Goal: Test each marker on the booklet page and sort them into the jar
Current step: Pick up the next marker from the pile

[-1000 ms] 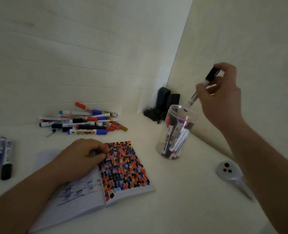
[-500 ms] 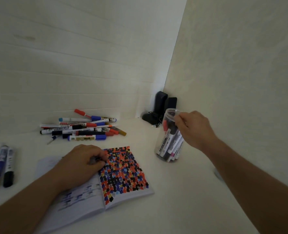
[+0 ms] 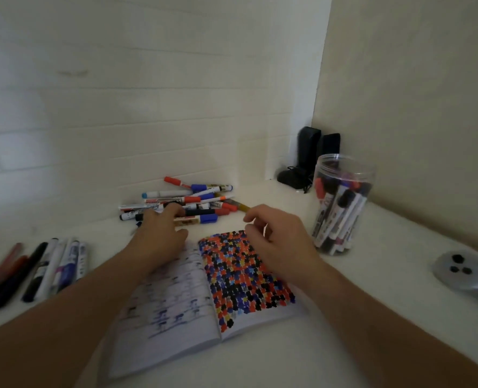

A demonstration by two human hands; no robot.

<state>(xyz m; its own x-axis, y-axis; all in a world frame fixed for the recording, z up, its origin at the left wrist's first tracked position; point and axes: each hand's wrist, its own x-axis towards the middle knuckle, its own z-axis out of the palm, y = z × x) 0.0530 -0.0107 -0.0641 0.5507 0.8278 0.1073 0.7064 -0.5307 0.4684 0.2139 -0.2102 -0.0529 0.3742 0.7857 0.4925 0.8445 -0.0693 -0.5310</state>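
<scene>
Reaching out over the open booklet (image 3: 204, 298), both hands are up at the far end of it. Left hand (image 3: 159, 236) has fingers stretched to the marker pile (image 3: 181, 203) by the back wall; fingertips overlap the near markers and motion blur smears them, so can't tell if it grips one or just touches. Right hand (image 3: 277, 236) hovers over the booklet's top right corner, fingers loosely curled, nothing seen in it; it covers part of the coloured-dot page (image 3: 243, 278). Left forearm hides a strip of the left page, whose marks are blurred. Jar (image 3: 341, 203) stands upright right of the booklet, near the side wall, lid off, with markers standing inside; clear plastic, labels not readable. Second row of markers (image 3: 50, 267) lies at the left, the reddish ones cut off by the frame edge. Pale round thing with three dark spots (image 3: 459, 268) sits right of the jar, partly cut off, can't identify. Two dark objects (image 3: 313, 152) stand in the corner behind the jar, detail too dim.
</scene>
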